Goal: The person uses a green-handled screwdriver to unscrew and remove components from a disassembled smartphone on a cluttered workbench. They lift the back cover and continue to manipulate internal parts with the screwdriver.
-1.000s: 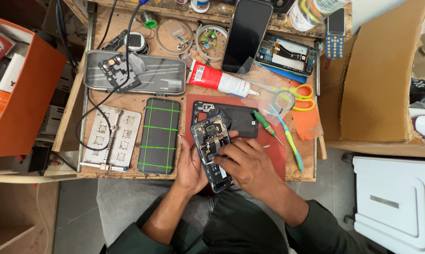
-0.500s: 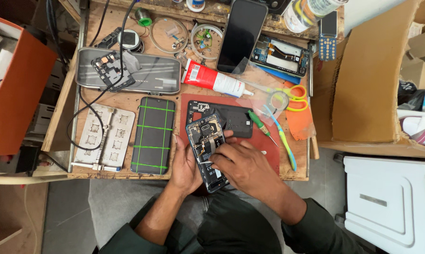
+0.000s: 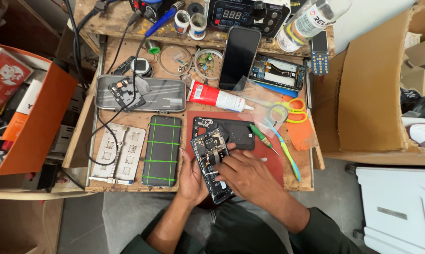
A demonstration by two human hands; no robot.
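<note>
Wooden bench [image 3: 128, 106] is filling the frame centre; cardboard box [image 3: 372, 94] is sitting at 3 o'clock, orange box [image 3: 38, 122] at 9 o'clock. Red mat [image 3: 273, 162] is lying on the bench's near right part. Opened phone [image 3: 211, 160], back off and insides showing, is lying tilted on the mat's left edge, its lower end hanging past the bench's front edge. Left hand [image 3: 192, 176] is gripping the phone's left side, fingers curled round the edge, thumb on top. Right hand [image 3: 248, 176] is resting on the phone's lower right, fingers pinched nearly closed over its insides; can't tell if they're holding a tool. Black back cover [image 3: 236, 133] is sitting at the phone's 1 o'clock, touching it. Green-taped phone [image 3: 162, 149] is lying just beside at 9 o'clock. Screwdriver [image 3: 264, 139] is lying at 2 o'clock.
</note>
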